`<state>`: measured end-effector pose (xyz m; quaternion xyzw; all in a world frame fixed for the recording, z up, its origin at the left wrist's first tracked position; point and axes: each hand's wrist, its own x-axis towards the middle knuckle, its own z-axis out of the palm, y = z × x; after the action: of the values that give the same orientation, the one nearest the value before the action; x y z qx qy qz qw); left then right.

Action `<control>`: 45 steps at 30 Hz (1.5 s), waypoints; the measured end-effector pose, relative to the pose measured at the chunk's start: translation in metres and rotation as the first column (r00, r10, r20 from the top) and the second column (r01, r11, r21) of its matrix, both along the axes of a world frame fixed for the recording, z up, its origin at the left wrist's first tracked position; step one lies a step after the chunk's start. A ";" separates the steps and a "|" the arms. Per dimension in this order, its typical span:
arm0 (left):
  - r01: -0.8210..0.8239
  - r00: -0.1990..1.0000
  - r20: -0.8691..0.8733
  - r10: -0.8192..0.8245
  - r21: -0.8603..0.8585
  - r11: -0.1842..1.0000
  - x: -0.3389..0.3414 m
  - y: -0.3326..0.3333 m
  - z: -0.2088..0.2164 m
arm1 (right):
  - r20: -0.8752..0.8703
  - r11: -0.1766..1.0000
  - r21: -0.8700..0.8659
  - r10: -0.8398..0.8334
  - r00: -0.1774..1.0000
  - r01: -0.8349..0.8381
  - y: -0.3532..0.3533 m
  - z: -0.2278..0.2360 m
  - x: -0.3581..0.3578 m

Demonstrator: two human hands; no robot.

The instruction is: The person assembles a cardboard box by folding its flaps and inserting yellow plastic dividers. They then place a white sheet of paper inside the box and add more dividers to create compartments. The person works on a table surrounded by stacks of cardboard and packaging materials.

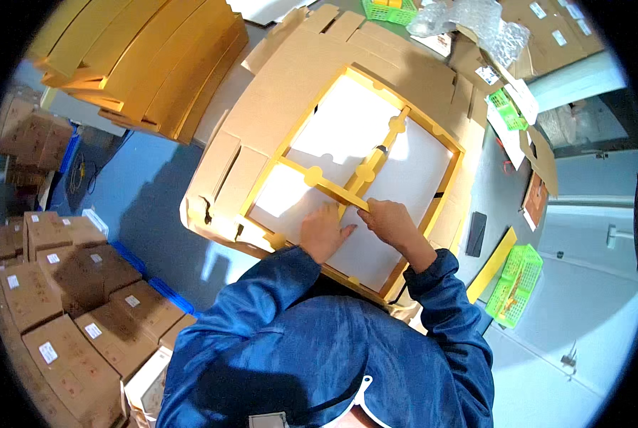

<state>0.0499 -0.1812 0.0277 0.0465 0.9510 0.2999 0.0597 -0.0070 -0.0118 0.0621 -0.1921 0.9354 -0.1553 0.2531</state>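
Note:
A shallow rectangular yellow frame (440, 207) with a white inner panel (419, 160) lies on flat brown cardboard. Inside it, a long yellow divider strip (388, 145) with round tabs crosses a shorter yellow divider strip (331, 187). My right hand (392, 227) closes its thumb and fingers on the near right end of the shorter strip. Just left of it, my left hand (322, 232) rests over the panel beside the crossing, thumb stretched away from the fingers. Its fingertips are close to the long strip's near end; contact there is unclear.
Cardboard (240, 153) spreads under the frame. To the right on the table are a black oblong object (476, 234), a yellow strip (493, 264) and a green basket (513, 287). Large yellow panels (155, 64) stand stacked far left; brown boxes (69, 349) fill the lower left floor.

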 end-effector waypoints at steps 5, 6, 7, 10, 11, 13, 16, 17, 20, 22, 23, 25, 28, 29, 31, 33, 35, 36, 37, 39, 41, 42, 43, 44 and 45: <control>-0.022 0.999 -0.044 0.020 -0.028 0.999 -0.005 0.020 -0.018 | 0.180 0.997 -0.058 -0.039 0.983 0.050 0.000 -0.003 -0.006; -0.046 0.993 -0.108 0.044 -0.017 0.999 -0.004 0.025 -0.016 | 0.278 0.993 -0.080 -0.060 0.959 0.085 -0.001 -0.001 -0.009; -0.048 0.995 -0.086 0.050 0.024 0.999 -0.003 0.025 -0.014 | 0.250 0.995 -0.073 -0.050 0.967 0.070 0.000 -0.003 -0.009; -0.057 0.996 -0.062 0.064 0.117 0.992 -0.003 0.022 -0.008 | 0.195 0.995 -0.083 -0.037 0.980 0.054 0.005 -0.011 -0.008; -0.061 0.994 -0.080 0.072 0.128 0.990 -0.003 0.022 -0.009 | 0.201 0.992 -0.106 -0.043 0.979 0.065 0.007 -0.012 -0.008; -0.077 0.991 -0.101 0.091 0.132 0.988 -0.004 0.023 -0.013 | 0.141 0.995 -0.091 -0.033 0.989 0.046 0.008 -0.015 -0.008; -0.105 0.986 -0.113 0.120 0.130 0.986 -0.007 0.025 -0.014 | 0.001 0.999 -0.031 -0.008 1.000 0.008 0.002 -0.017 -0.004; -0.113 0.984 -0.119 0.130 0.138 0.984 -0.010 0.025 -0.012 | -0.006 0.998 -0.057 -0.018 1.000 0.017 0.002 -0.014 -0.004; -0.138 0.979 -0.124 0.159 0.162 0.977 -0.012 0.025 -0.014 | 0.271 0.993 -0.073 -0.072 0.960 0.095 0.000 0.003 -0.012; -0.125 0.977 -0.150 0.152 0.174 0.977 -0.014 0.025 -0.016 | 0.293 0.992 -0.074 -0.072 0.953 0.098 0.001 0.002 -0.016; -0.104 0.975 -0.174 0.135 0.177 0.979 -0.016 0.025 -0.016 | 0.177 0.994 -0.084 -0.050 0.983 0.066 0.004 -0.009 -0.012; -0.080 0.975 -0.190 0.116 0.186 0.979 -0.015 0.025 -0.018 | -0.007 0.998 -0.061 -0.021 1.000 0.020 0.006 -0.020 -0.003; -0.068 0.974 -0.202 0.106 0.185 0.980 -0.015 0.025 -0.019 | -0.115 1.000 0.013 -0.027 0.993 0.029 -0.002 -0.014 0.004; -0.067 0.971 -0.216 0.104 0.172 0.983 -0.013 0.024 -0.020 | -0.120 0.999 0.022 -0.023 0.993 0.025 -0.002 -0.017 0.003; -0.045 0.973 -0.222 0.067 0.103 0.994 -0.014 0.024 -0.019 | -0.126 0.999 0.039 -0.025 0.992 0.030 -0.001 -0.022 0.004; -0.003 0.980 -0.199 0.002 -0.007 1.000 -0.019 0.023 -0.016 | -0.136 0.999 -0.032 -0.019 0.991 0.015 0.005 -0.021 0.006; 0.110 0.974 -0.182 -0.135 -0.144 0.983 -0.030 0.026 0.024 | -0.161 0.995 -0.094 -0.030 0.986 0.015 0.014 -0.012 0.004; 0.154 0.964 -0.191 -0.184 -0.163 0.975 -0.034 0.030 0.044 | -0.288 0.945 -0.327 -0.120 0.950 0.020 0.029 -0.004 0.007; 0.186 0.956 -0.193 -0.221 -0.184 0.965 -0.033 0.034 0.054 | -0.325 0.908 -0.408 -0.245 0.913 0.099 0.044 0.010 0.010; 0.394 0.797 -0.435 -0.419 -0.152 0.907 -0.025 0.056 0.051 | -0.345 0.811 -0.518 -0.488 0.802 0.271 0.088 0.022 0.026; 0.598 0.565 -0.579 -0.588 -0.204 0.775 -0.030 0.086 0.031 | -0.181 0.723 -0.418 -0.659 0.730 0.549 0.130 0.015 0.055; 0.652 0.535 -0.558 -0.634 -0.205 0.730 -0.032 0.098 0.018 | 0.003 0.647 -0.404 -0.706 0.708 0.647 0.141 0.003 0.074; 0.707 0.544 -0.448 -0.710 -0.212 0.675 -0.036 0.105 0.007 | 0.186 0.564 -0.370 -0.733 0.654 0.738 0.149 -0.013 0.094; 0.758 0.538 -0.328 -0.777 -0.215 0.615 -0.042 0.110 -0.002 | 0.169 0.641 -0.302 -0.693 0.701 0.706 0.146 -0.033 0.115; 0.801 0.524 -0.199 -0.828 -0.215 0.558 -0.045 0.113 -0.008 | 0.160 0.714 -0.235 -0.641 0.751 0.659 0.137 -0.050 0.128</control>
<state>0.0047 -0.0680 0.0201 0.5242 0.8299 0.1811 0.0613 0.1206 0.1248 0.0126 0.1206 0.9028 -0.3696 0.1839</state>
